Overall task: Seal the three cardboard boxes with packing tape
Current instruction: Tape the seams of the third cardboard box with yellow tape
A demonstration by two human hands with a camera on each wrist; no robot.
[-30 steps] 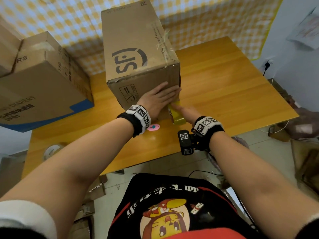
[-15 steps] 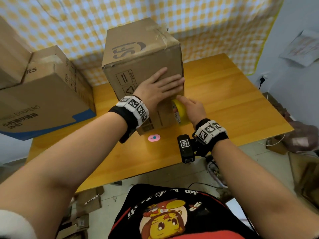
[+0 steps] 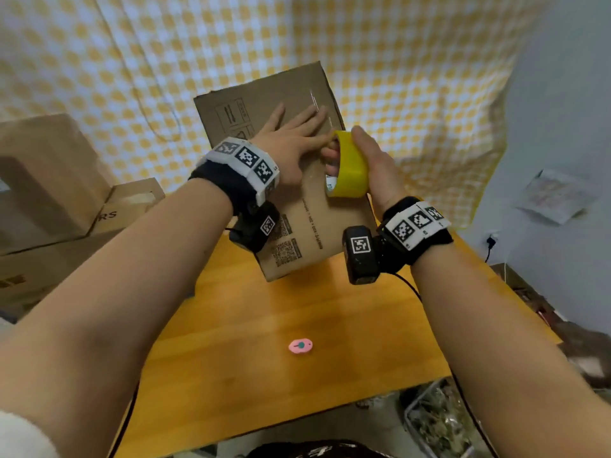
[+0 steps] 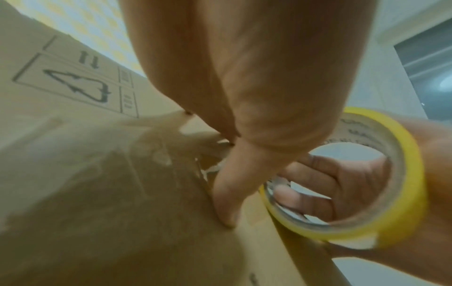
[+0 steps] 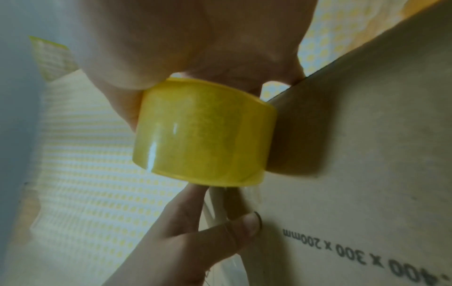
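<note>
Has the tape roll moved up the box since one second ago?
Yes. The tape roll in the right hand was low on the box, near the table; now it sits up beside the left hand.

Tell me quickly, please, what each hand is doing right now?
Left hand: open, fingers straight, pressing flat on the cardboard box.
Right hand: holding the yellow tape roll, fingers through its core.
</note>
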